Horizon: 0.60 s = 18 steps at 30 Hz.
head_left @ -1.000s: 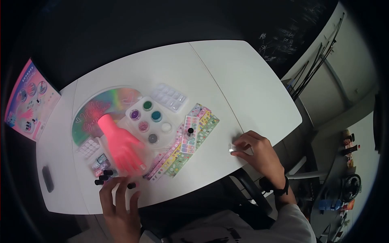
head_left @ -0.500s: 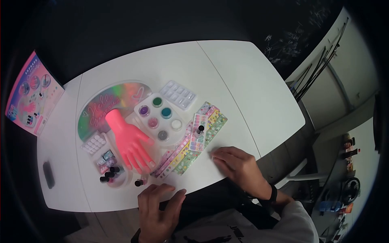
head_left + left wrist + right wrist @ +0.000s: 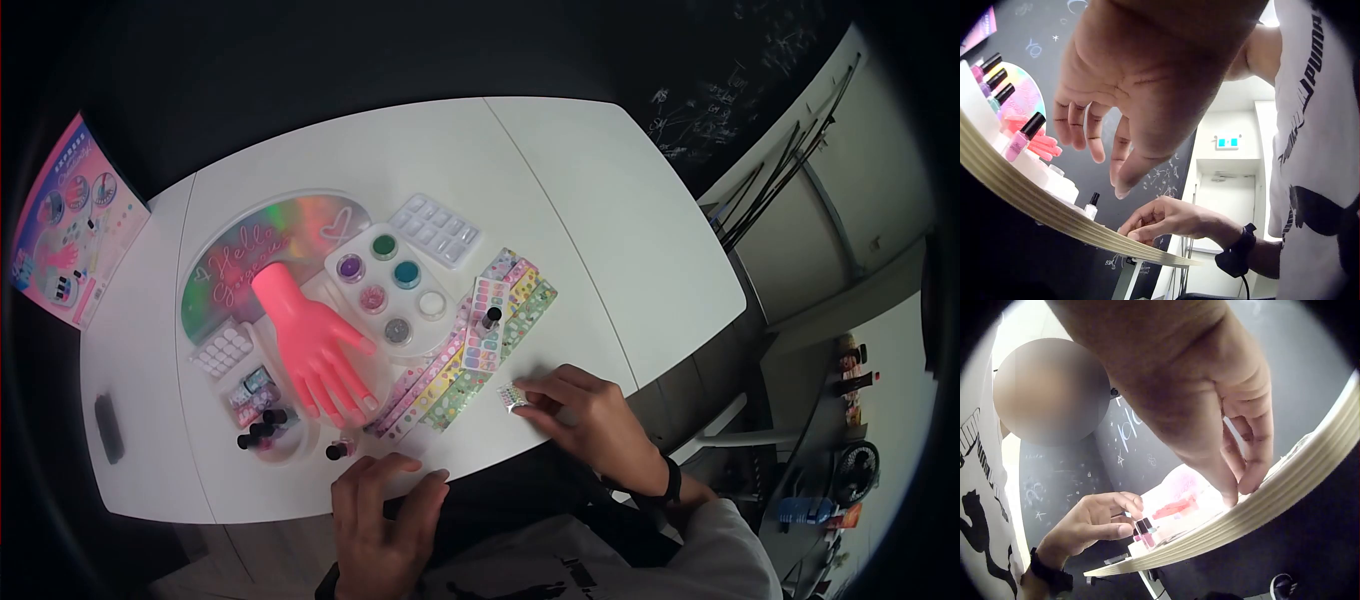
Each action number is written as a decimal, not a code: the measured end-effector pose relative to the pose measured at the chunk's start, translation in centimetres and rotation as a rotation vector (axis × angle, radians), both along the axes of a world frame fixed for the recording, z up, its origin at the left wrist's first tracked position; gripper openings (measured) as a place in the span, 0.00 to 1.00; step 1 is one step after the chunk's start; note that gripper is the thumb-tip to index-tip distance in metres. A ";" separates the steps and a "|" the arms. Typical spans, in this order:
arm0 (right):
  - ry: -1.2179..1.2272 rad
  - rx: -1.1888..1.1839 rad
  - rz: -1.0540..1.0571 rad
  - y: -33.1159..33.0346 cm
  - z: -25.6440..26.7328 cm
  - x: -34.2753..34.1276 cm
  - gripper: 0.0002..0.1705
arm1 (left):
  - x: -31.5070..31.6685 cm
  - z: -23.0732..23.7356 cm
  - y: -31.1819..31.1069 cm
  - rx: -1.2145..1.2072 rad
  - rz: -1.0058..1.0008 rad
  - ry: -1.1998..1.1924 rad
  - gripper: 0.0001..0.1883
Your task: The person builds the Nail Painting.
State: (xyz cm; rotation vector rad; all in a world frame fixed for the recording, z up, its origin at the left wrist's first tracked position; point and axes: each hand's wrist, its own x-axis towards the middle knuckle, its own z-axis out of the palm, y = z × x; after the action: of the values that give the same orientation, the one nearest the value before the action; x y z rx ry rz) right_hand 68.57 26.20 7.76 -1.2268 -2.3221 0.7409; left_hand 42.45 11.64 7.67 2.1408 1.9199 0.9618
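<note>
My right hand (image 3: 590, 420) pinches a small shiny silver sheet with rows of dots (image 3: 511, 396) between thumb and fingers, low over the white table near its front edge. The left hand (image 3: 385, 515) hangs at that edge with loosely bent fingers and holds nothing. Just beyond its fingertips lies a black-capped bottle of pink nail polish (image 3: 343, 448), which stands upright in the left wrist view (image 3: 1019, 142). A pink model hand (image 3: 315, 345) rests on a clear tray, fingers toward me. Patterned sticker strips (image 3: 440, 395) lie left of the right hand.
On the strips sit a nail sticker sheet (image 3: 486, 345) and a black-capped bottle (image 3: 490, 319). Behind are glitter pots (image 3: 372, 298) in a white holder and an empty moulded tray (image 3: 436, 230). More polish bottles (image 3: 262, 428) stand left, and a printed box (image 3: 80, 225) stands at the far left.
My right hand has moved left across the table with the small silver sheet, toward the sticker strips. The left hand has moved right, away from the group of black-capped bottles.
</note>
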 end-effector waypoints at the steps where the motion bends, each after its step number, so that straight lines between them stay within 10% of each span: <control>1: 0.000 0.000 0.001 0.0 0.0 -0.2 0.18 | 0.0 0.0 0.0 0.000 0.001 0.000 0.15; 10: 0.045 -0.057 -0.028 2.3 2.8 1.1 0.19 | -0.4 0.2 -0.4 0.033 -0.049 0.008 0.18; 18: 0.004 0.157 0.055 19.0 4.7 -1.0 0.10 | 0.9 0.3 -1.5 0.049 -0.133 -0.067 0.12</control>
State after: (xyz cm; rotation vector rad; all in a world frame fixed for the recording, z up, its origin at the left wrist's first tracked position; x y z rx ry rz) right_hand 67.61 45.18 12.42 -1.0963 -2.3694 0.5660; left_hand 43.39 10.13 7.92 2.2004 1.7172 1.0505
